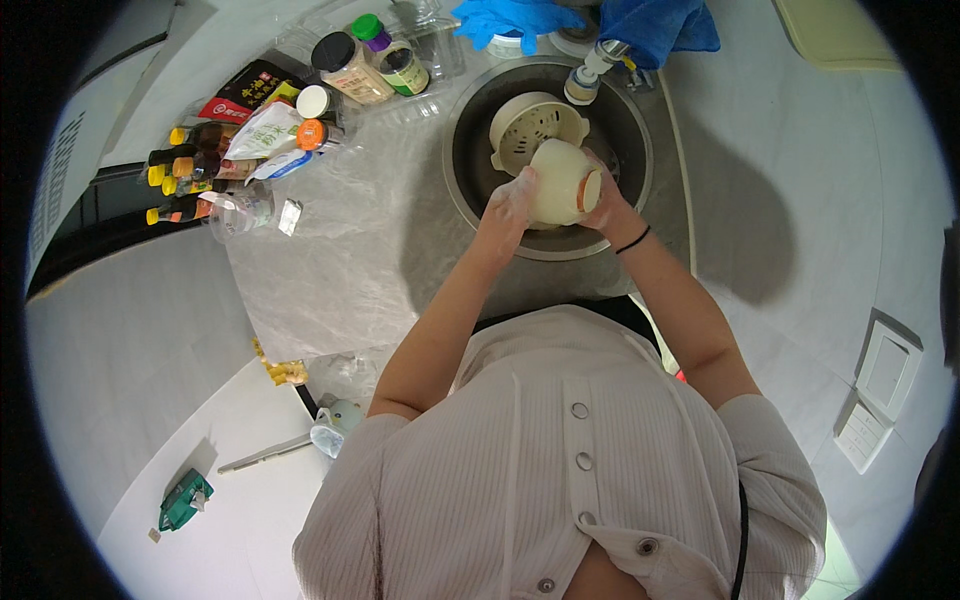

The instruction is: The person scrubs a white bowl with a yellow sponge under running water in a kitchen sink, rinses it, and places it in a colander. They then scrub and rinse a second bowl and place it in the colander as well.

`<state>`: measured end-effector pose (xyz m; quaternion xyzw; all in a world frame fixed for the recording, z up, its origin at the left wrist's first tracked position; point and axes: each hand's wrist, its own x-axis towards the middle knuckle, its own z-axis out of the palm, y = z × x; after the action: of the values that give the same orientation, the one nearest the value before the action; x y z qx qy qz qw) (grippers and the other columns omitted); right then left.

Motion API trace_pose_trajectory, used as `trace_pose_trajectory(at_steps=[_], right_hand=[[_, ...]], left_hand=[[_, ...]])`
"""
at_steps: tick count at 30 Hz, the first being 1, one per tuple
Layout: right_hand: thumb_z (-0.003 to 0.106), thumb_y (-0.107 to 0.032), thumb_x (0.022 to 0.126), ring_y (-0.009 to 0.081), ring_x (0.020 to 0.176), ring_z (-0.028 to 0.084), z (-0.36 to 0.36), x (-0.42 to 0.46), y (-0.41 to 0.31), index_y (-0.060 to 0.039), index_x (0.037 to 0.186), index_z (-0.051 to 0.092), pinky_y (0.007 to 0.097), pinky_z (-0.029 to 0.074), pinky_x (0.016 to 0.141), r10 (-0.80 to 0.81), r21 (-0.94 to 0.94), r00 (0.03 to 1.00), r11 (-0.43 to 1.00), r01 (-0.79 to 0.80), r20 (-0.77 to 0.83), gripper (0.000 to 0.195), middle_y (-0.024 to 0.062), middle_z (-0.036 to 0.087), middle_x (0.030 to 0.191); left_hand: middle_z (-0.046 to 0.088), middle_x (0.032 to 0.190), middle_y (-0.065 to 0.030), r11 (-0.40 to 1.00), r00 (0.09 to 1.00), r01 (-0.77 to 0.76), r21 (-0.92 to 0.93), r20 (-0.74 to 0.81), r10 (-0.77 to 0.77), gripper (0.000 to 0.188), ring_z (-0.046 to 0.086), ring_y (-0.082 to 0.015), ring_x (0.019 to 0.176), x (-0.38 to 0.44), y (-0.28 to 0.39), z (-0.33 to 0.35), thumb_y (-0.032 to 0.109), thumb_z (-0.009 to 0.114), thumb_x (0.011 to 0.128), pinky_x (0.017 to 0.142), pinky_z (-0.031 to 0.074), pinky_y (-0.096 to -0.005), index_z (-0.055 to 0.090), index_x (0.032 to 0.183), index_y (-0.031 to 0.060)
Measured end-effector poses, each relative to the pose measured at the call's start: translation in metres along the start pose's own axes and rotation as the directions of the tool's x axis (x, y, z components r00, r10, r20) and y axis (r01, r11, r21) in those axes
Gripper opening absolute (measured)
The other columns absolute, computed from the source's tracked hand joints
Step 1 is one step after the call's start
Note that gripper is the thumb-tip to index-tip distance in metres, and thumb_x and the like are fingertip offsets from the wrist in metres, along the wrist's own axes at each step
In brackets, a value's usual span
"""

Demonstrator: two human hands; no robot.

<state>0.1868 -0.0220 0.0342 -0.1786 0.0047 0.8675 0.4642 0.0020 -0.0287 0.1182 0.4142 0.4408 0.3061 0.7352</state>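
Observation:
Over a round steel sink (459, 184), my left hand (510, 210) and my right hand (609, 199) hold a cream-coloured rounded bowl (559, 176) between them, one at each side. The bowl is tilted, its base with an orange mark facing right. Whitish suds or residue show on the fingers of my left hand. Just behind the bowl, a cream strainer basket (532, 124) with drain slots lies in the sink. Part of my right hand's fingers is hidden by the bowl. Beneath the bowl, the edge of another pale item shows, too covered to identify.
The faucet (583, 84) reaches over the sink's back right, near a blue cloth (660, 34) and blue rubber gloves (517, 21). Seasoning jars (352, 67), sauce bottles (187, 169) and packets line the counter's left. A clear plastic cup (241, 214) stands nearer.

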Motion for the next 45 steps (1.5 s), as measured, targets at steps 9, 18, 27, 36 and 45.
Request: trace_pose_trajectory(at_steps=[9, 18, 27, 36, 45], right_hand=[[0.05, -0.025, 0.093, 0.0213, 0.094, 0.063, 0.047, -0.002, -0.011, -0.0052, 0.11, 0.058, 0.0367, 0.052, 0.083, -0.079, -0.394, 0.921, 0.915, -0.085, -0.382, 0.027, 0.0085, 0.065, 0.103], [0.06, -0.017, 0.082, 0.0253, 0.089, 0.063, 0.038, 0.019, -0.009, -0.0066, 0.096, 0.064, 0.036, 0.05, 0.078, -0.133, -0.672, 0.81, -0.642, 0.368, 0.571, 0.018, 0.0099, 0.065, 0.092], [0.051, -0.028, 0.093, 0.0188, 0.102, 0.06, 0.036, 0.005, -0.021, -0.0036, 0.113, 0.059, 0.0321, 0.049, 0.086, -0.097, -0.597, 0.987, 0.802, 0.003, -0.126, 0.032, 0.0068, 0.063, 0.109], [0.052, -0.024, 0.092, 0.0211, 0.112, 0.055, -0.002, -0.007, 0.011, -0.0066, 0.129, 0.046, 0.0341, 0.045, 0.097, -0.362, -0.817, 0.922, 0.484, 0.313, 0.139, 0.041, 0.0084, 0.054, 0.126], [0.053, -0.016, 0.088, 0.0238, 0.097, 0.062, 0.046, 0.016, -0.043, -0.0084, 0.105, 0.063, 0.0338, 0.05, 0.081, -0.096, -0.99, 0.988, 0.069, 0.124, 0.118, 0.021, 0.0077, 0.065, 0.102]], left_hand=[[0.062, 0.095, -0.0026, 0.973, 0.978, -0.209, 0.101, 0.006, 0.21, 0.039, 0.057, -0.0128, 0.088, 0.017, -0.042, -0.013, 0.035, 0.058, 0.09, 0.077, 0.047, -0.0276, 0.059, 0.11, 0.0013], [0.066, 0.09, -0.0008, 0.98, 0.988, -0.156, 0.128, 0.025, 0.154, 0.028, 0.059, -0.009, 0.082, 0.014, -0.042, -0.004, 0.012, 0.076, 0.074, 0.075, 0.048, -0.0261, 0.065, 0.098, 0.0019], [0.066, 0.095, 0.0004, 0.977, 0.988, -0.147, -0.156, 0.025, 0.153, 0.029, 0.058, -0.0074, 0.086, 0.004, -0.017, 0.007, 0.008, 0.076, 0.076, 0.078, 0.047, -0.0241, 0.066, 0.102, 0.0011], [0.066, 0.094, -0.0003, 0.991, 0.993, -0.082, 0.108, 0.094, 0.072, 0.034, 0.058, -0.0073, 0.086, 0.01, -0.015, -0.007, 0.015, 0.079, 0.073, 0.078, 0.046, -0.0233, 0.066, 0.101, -0.0004], [0.066, 0.097, -0.0003, 0.987, 0.971, 0.159, 0.009, 0.181, -0.158, 0.037, 0.06, -0.012, 0.09, 0.009, 0.012, -0.009, 0.016, 0.077, 0.074, 0.084, 0.045, -0.0276, 0.065, 0.106, 0.0034]])
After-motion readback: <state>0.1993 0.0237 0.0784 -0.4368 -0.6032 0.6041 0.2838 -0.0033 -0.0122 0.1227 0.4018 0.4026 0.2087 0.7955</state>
